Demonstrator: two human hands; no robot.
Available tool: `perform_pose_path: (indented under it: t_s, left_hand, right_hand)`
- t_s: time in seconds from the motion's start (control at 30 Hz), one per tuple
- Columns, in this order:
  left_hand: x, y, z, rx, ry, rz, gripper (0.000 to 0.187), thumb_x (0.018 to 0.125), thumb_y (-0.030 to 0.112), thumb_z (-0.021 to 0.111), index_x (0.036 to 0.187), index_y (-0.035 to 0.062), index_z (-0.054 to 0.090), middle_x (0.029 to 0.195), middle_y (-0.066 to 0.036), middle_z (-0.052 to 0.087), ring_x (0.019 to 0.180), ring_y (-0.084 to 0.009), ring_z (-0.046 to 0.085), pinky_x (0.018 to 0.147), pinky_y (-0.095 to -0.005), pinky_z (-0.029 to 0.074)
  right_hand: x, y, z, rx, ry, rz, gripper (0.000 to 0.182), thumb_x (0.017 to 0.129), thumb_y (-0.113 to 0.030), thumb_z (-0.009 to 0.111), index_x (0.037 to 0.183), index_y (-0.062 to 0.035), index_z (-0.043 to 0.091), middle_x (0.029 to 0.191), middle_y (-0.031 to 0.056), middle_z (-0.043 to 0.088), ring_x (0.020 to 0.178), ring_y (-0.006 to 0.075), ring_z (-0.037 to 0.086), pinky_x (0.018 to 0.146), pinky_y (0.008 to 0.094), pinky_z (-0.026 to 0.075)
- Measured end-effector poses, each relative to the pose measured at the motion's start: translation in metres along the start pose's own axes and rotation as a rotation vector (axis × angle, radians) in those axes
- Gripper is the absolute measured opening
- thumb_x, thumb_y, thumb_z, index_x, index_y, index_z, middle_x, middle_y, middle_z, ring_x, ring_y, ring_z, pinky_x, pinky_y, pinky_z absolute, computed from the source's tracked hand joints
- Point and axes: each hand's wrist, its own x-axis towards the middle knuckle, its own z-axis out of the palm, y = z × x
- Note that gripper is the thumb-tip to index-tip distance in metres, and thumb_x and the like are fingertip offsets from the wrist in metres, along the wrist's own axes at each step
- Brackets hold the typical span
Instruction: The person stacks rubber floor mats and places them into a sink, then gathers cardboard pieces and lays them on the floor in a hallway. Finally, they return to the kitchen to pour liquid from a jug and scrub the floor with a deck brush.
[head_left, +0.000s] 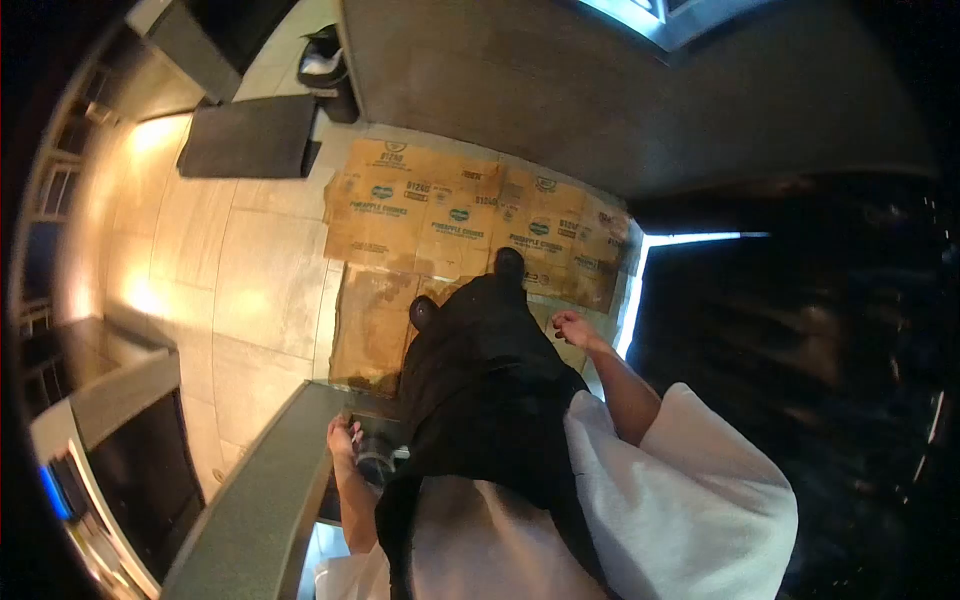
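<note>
My left hand (345,437) is low at the left, beside the end of a grey-green counter (262,470). Its fingers are loosely bent and apart, and I make out nothing held in them. Just below it is a clear, rounded object (375,460), too dim to name. My right hand (574,328) hangs out in front on the right, fingers slack and half curled, with nothing visible in them. Flattened cardboard (460,215) printed "pineapple chunks" lies on the floor under my dark shoes (509,264).
A dark wall panel (600,110) rises ahead, and a dark glossy surface (780,340) fills the right side. A black bin (330,80) with a liner and a dark mat (247,137) are at the far left. Tiled floor (260,290) runs along the left.
</note>
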Motion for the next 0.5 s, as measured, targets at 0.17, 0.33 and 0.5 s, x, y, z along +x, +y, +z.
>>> perform_pose_path:
  t_s: [0.17,0.33,0.5]
  left_hand:
    - [-0.001,0.033,-0.026,-0.009,0.075,0.012,0.037,0.097,0.026,0.054,0.128,0.0057,0.05,0.112,-0.012,0.057,0.083,-0.0273,0.063,0.065,-0.0359,0.057]
    - [0.022,0.04,-0.055,0.096,-0.313,0.108,0.047,0.093,0.022,0.055,0.136,0.0061,0.045,0.128,-0.018,0.045,0.09,-0.0323,0.064,0.073,-0.0444,0.057]
    - [0.047,0.066,0.004,0.366,-0.105,-0.029,0.049,0.092,0.023,0.052,0.138,0.0102,0.045,0.13,-0.016,0.047,0.099,-0.0329,0.063,0.074,-0.0458,0.055]
  right_hand:
    - [0.011,0.037,-0.01,0.471,0.191,0.174,0.028,0.095,-0.036,0.055,0.111,-0.0129,0.059,0.09,0.0017,0.064,0.076,0.0126,0.062,0.061,0.0286,0.047]
    - [-0.004,0.057,-0.011,0.474,0.276,0.061,0.033,0.096,-0.043,0.055,0.11,-0.0127,0.058,0.094,0.0028,0.063,0.077,0.0134,0.063,0.058,0.0276,0.047]
    - [-0.028,0.067,-0.018,0.734,0.316,0.084,0.035,0.097,-0.04,0.056,0.095,-0.0058,0.061,0.078,0.0016,0.059,0.061,0.0106,0.058,0.045,0.0249,0.042]
